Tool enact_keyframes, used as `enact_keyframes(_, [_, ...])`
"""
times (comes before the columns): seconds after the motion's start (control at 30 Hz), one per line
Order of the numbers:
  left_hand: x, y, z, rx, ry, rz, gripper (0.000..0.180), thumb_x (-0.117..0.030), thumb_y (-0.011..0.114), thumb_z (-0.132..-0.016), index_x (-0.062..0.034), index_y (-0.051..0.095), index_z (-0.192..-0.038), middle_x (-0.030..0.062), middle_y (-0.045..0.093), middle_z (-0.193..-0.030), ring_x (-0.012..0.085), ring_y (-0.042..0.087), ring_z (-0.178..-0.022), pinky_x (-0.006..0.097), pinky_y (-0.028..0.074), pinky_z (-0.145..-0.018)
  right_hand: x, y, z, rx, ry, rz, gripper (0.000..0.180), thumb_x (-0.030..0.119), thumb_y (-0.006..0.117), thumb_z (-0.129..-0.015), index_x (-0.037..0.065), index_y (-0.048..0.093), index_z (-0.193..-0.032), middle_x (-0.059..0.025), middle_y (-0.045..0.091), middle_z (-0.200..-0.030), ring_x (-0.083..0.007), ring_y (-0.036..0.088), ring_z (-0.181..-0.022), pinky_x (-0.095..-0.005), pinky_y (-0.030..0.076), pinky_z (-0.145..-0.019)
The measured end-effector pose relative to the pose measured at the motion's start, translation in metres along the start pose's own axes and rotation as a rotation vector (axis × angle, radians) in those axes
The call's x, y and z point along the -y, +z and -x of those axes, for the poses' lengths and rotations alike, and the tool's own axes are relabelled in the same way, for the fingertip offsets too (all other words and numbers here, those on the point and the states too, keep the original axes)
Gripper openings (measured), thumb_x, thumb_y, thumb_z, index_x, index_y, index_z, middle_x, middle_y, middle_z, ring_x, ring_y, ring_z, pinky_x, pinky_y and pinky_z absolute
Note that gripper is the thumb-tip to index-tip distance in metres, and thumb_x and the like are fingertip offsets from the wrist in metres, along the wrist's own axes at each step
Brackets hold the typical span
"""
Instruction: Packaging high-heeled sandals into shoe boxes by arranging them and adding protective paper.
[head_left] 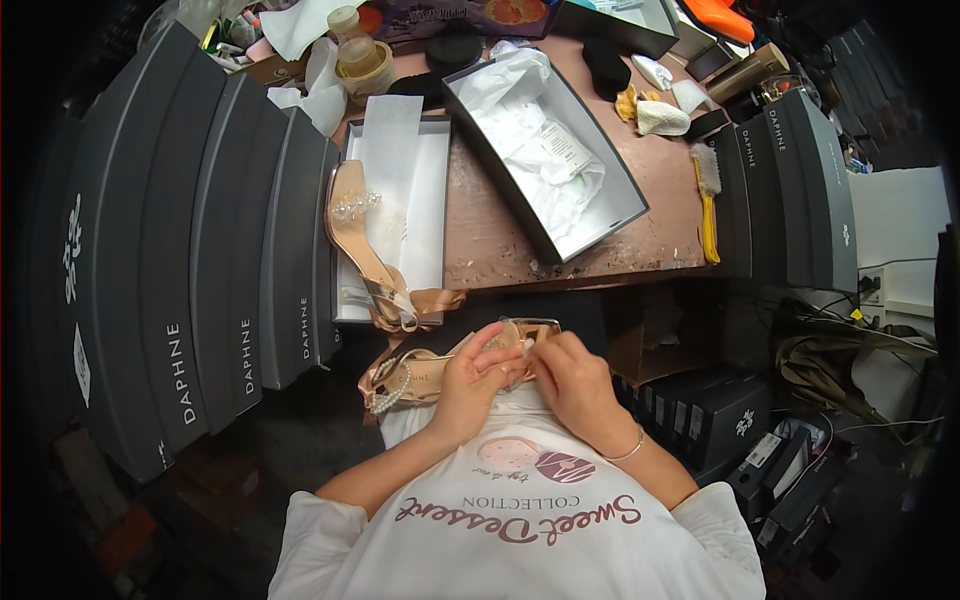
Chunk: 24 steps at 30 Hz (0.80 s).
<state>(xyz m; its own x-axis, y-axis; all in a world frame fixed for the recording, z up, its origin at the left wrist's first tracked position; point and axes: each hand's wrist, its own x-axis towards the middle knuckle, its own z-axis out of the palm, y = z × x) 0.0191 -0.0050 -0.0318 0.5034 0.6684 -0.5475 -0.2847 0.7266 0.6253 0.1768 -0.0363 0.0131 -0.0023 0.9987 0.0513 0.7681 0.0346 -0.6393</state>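
A rose-gold sandal point(430, 372) with a pearl ankle strap lies sideways across my lap, toe to the right. My left hand point(470, 390) is closed on its front part, near the clear toe strap. At the toe end, my right hand point(580, 385) has its fingers pinched together against the sandal. A small white bit shows by those fingertips, but what they pinch is hidden. The matching sandal point(348, 225), with a cluster of clear beads on its toe strap, rests at the left edge of an open shallow box part point(428, 250) lined with white paper.
An open dark shoe box point(620, 215) with white tissue paper point(550, 150) stands on the pink table point(490, 250). Dark shoe boxes point(235, 230) are stacked at left and right point(800, 190). A yellow-handled brush point(708, 205) and a glass bottle point(355, 50) are on the table.
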Motion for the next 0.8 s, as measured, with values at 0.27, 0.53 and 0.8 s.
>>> enact_keyframes(0.27, [0.006, -0.002, 0.003, 0.002, -0.005, -0.013, 0.051, 0.009, 0.047, -0.090, 0.0007, 0.034, -0.139, 0.0178, 0.061, -0.116, 0.0171, 0.061, -0.102, 0.028, 0.051, -0.089, 0.004, 0.007, 0.015, 0.177, 0.000, 0.035, 0.017, 0.005, 0.066, -0.077, 0.005, 0.061, -0.093, -0.0115, 0.055, -0.081, -0.0293, 0.061, -0.063, -0.0368, 0.050, -0.052])
enact_keyframes(0.53, [0.007, -0.004, 0.006, 0.016, 0.018, 0.037, 0.051, 0.008, 0.047, -0.091, 0.0011, 0.033, -0.139, 0.0184, 0.059, -0.120, 0.0192, 0.060, -0.107, 0.029, 0.051, -0.090, 0.003, 0.015, 0.007, 0.102, 0.032, 0.060, 0.014, 0.005, 0.066, -0.079, 0.004, 0.062, -0.093, -0.0116, 0.057, -0.082, -0.0312, 0.061, -0.067, -0.0378, 0.051, -0.055])
enact_keyframes(0.8, [0.006, -0.003, 0.006, 0.021, 0.026, 0.034, 0.052, 0.007, 0.042, -0.091, 0.0044, 0.029, -0.141, 0.0206, 0.055, -0.125, 0.0202, 0.058, -0.111, 0.030, 0.049, -0.095, 0.000, 0.009, 0.000, 0.008, 0.043, -0.020, 0.015, 0.007, 0.067, -0.079, 0.004, 0.062, -0.093, -0.0121, 0.057, -0.084, -0.0315, 0.062, -0.068, -0.0370, 0.051, -0.054])
